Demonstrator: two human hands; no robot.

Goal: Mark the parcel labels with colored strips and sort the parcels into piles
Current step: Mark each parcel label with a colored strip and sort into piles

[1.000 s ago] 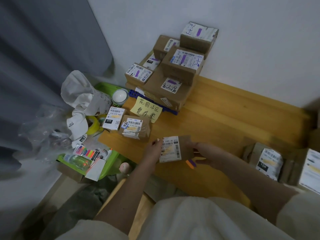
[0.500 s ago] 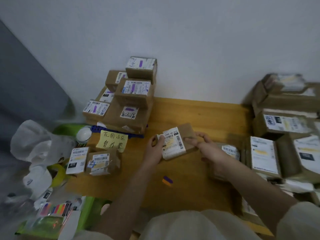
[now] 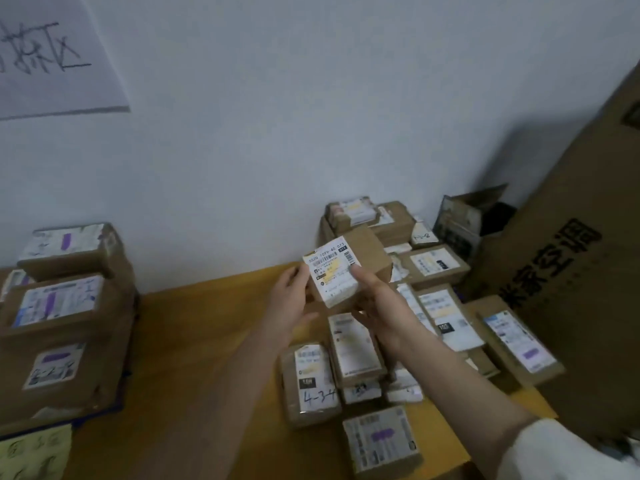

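Observation:
A small cardboard parcel (image 3: 367, 252) with a white barcode label (image 3: 332, 271) bearing a yellow mark is held up above the wooden table (image 3: 194, 341). My right hand (image 3: 377, 306) grips it from below, thumb on the label. My left hand (image 3: 289, 303) touches its left side with relaxed fingers. On the left stands a pile of boxes with purple strips (image 3: 59, 306). On the right lies a pile of parcels (image 3: 433, 306), some with yellow marks and two with purple ones.
A large cardboard box (image 3: 571, 289) with printed characters leans at the right. A handwritten paper sheet (image 3: 52, 53) hangs on the white wall. A yellow sticky note (image 3: 31, 452) lies at the lower left. An open small carton (image 3: 467, 220) stands by the wall.
The view has swung right and upward. Both hands have carried the small parcel from the table's middle up toward the right pile. The strip that lay on the table is out of view.

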